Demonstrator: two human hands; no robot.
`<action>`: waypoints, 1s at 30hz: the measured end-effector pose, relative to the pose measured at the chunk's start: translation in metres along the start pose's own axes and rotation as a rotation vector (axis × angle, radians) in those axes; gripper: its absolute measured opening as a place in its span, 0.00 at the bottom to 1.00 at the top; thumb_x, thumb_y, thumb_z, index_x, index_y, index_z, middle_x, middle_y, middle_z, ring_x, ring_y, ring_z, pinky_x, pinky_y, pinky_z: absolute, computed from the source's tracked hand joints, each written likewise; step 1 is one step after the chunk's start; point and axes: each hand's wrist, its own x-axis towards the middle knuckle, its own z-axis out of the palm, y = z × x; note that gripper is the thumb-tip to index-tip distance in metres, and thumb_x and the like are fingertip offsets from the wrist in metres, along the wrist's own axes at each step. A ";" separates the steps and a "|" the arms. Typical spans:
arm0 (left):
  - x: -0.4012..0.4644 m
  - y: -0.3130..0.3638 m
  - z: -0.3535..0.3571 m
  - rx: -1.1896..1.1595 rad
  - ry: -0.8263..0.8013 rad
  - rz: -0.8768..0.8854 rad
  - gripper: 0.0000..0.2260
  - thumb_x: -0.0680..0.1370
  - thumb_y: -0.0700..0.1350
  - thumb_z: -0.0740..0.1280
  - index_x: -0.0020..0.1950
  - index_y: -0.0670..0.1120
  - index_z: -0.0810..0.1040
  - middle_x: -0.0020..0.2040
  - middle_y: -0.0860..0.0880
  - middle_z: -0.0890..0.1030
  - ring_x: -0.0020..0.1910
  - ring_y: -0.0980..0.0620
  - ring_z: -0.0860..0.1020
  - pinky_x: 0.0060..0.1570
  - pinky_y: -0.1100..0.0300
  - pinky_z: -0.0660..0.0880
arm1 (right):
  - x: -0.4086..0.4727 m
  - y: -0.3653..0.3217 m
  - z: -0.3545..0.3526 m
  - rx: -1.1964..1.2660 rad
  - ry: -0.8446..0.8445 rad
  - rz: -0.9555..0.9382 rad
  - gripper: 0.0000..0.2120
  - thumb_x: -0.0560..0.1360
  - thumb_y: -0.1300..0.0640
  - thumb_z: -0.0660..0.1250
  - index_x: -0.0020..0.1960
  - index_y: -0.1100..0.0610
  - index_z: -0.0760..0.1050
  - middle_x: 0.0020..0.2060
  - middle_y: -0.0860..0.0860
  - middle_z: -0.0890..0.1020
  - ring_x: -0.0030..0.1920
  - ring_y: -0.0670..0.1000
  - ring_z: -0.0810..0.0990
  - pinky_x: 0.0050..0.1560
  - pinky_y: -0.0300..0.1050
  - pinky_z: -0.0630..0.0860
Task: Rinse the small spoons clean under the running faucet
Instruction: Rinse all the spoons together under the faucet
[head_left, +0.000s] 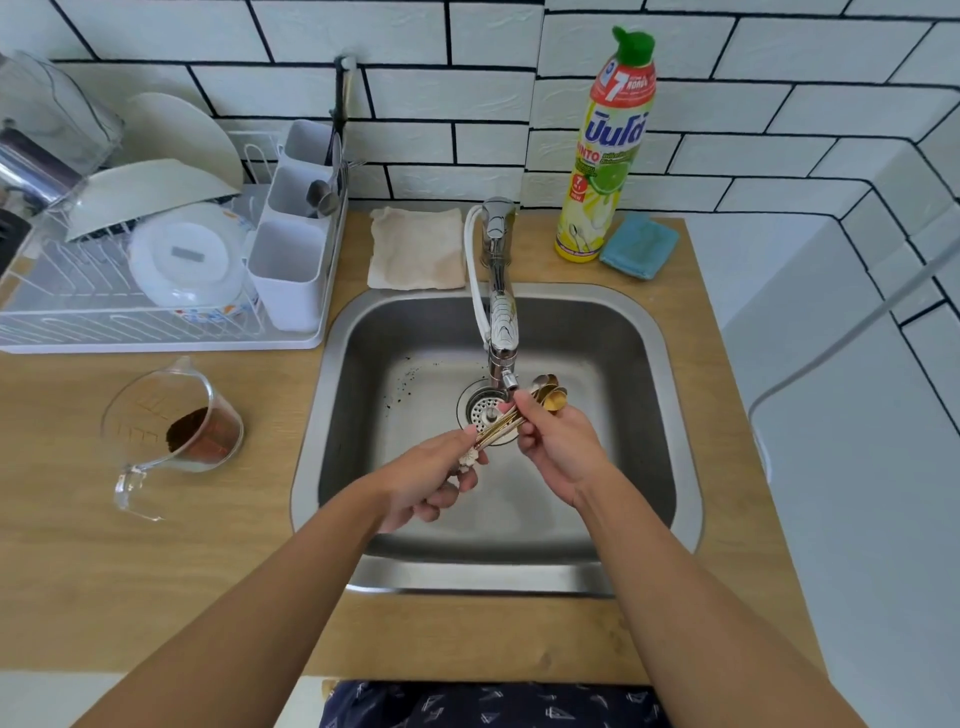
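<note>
1. Both forearms come in from the bottom edge, at about 7 and 5 o'clock, and meet over the middle of the steel sink (644, 332).
2. The left hand (434, 480) is turned with its back up. Thumb and forefinger are pressed together and pinch the handle ends of the small spoons (519, 415); the other fingers are curled under the palm.
3. The right hand (561, 441) is at 3 o'clock from the left hand, close to it but not touching. Its fingers are bent and close together, and they hold the spoons near the bowls.
4. The spoons are in one bundle between the two hands. The thin gold handles point to 8 o'clock and the bowls to 2 o'clock, just beside the tip of the faucet (501, 312), above the drain strainer (480, 408).
5. I cannot tell if water is running from the faucet.
6. On the wooden counter (78, 571), at 9 o'clock from the sink, a glass measuring cup (174, 431) stands with dark brown powder inside.
7. At 10 o'clock is a white dish rack (156, 291) with plates and bowls.
8. At 12 o'clock a beige cloth (415, 249) lies flat; at 1 o'clock stand a yellow dish soap bottle (605, 156) and a blue sponge (639, 247) just beside it.
</note>
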 end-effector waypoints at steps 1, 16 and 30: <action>0.001 0.001 0.004 -0.033 0.010 0.000 0.19 0.82 0.62 0.56 0.52 0.47 0.73 0.33 0.52 0.69 0.26 0.54 0.56 0.26 0.62 0.50 | 0.000 0.003 0.001 0.028 0.000 -0.011 0.07 0.81 0.60 0.69 0.46 0.60 0.83 0.45 0.56 0.86 0.32 0.43 0.70 0.31 0.35 0.71; 0.012 0.014 0.012 -0.173 0.054 0.027 0.26 0.81 0.65 0.53 0.51 0.42 0.75 0.39 0.44 0.79 0.29 0.51 0.73 0.30 0.60 0.70 | -0.011 0.001 -0.003 -0.072 -0.021 -0.110 0.16 0.82 0.56 0.67 0.40 0.54 0.88 0.45 0.59 0.83 0.31 0.43 0.72 0.35 0.35 0.74; 0.023 0.019 0.030 -0.711 0.604 0.124 0.35 0.77 0.72 0.48 0.62 0.44 0.75 0.57 0.45 0.81 0.57 0.50 0.78 0.57 0.50 0.73 | -0.022 0.010 0.006 0.031 0.094 -0.158 0.16 0.82 0.57 0.67 0.40 0.58 0.88 0.44 0.56 0.88 0.32 0.42 0.77 0.37 0.35 0.78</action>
